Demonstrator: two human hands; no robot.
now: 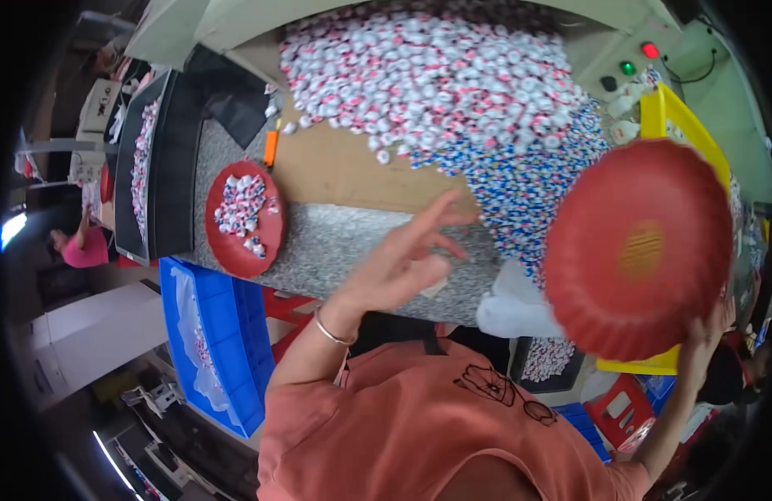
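Observation:
My right hand (705,338) grips the lower right rim of a large red scalloped tray (607,284). The tray is raised and tipped up, with its flat bottom facing me and a yellowish patch on it. My left hand (402,263) hovers over the grey speckled counter (327,246), fingers apart, holding nothing. Ahead lies a big heap of small white and pink pieces (436,75) that look like wrapped candies. A heap of smaller blue and white pieces (519,192) spreads beside it, partly hidden by the tray. To the left, a second red tray (252,259) holds some white and pink pieces.
A cardboard sheet (344,171) lies under the heap's near edge. An orange-handled tool (271,149) is near the left tray. Blue crates (223,334) stand at lower left, a yellow crate (653,113) at right. A clear plastic bag (515,309) hangs at the counter's edge.

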